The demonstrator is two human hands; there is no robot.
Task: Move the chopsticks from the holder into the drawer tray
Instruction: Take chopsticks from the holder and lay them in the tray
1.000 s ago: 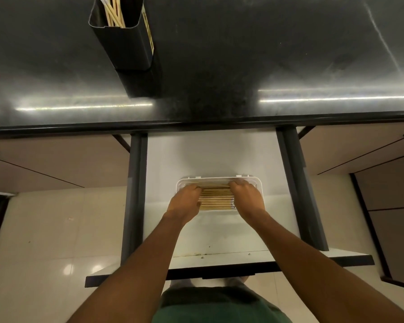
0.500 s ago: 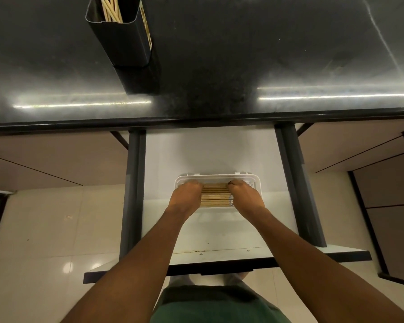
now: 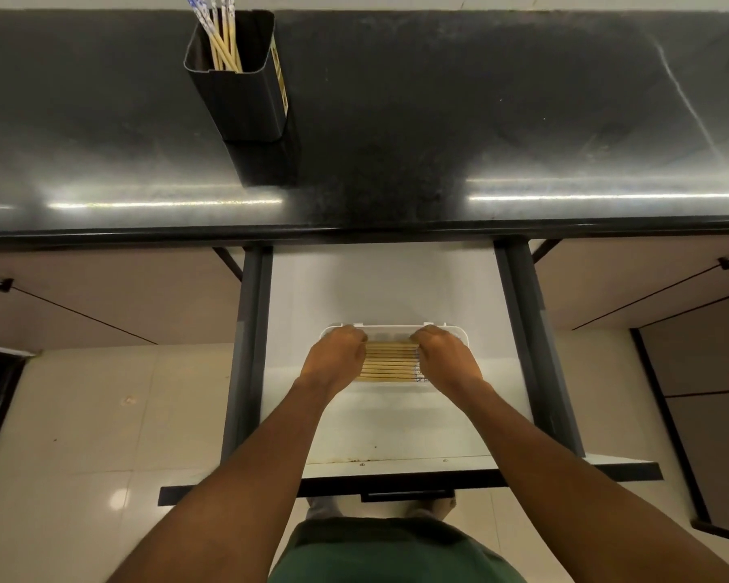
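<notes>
A white plastic tray (image 3: 392,329) lies in the open white drawer (image 3: 379,284). Several wooden chopsticks (image 3: 390,361) lie side by side in it, running left to right. My left hand (image 3: 333,361) covers their left ends and my right hand (image 3: 447,359) their right ends, fingers curled down onto the bundle. On the black counter at the upper left stands a black rectangular holder (image 3: 245,98) with several more chopsticks (image 3: 222,40) upright inside, their tops patterned blue and white.
The black counter (image 3: 480,119) spans the top, its front edge overhanging the drawer. Dark drawer rails (image 3: 247,351) run along both sides, and the drawer front with a handle (image 3: 405,494) is near my body. Pale floor tiles lie at the left.
Both hands stay on the chopsticks in the tray, fingers shifting slightly. The camera has tilted so more of the holder and its chopstick tops shows.
</notes>
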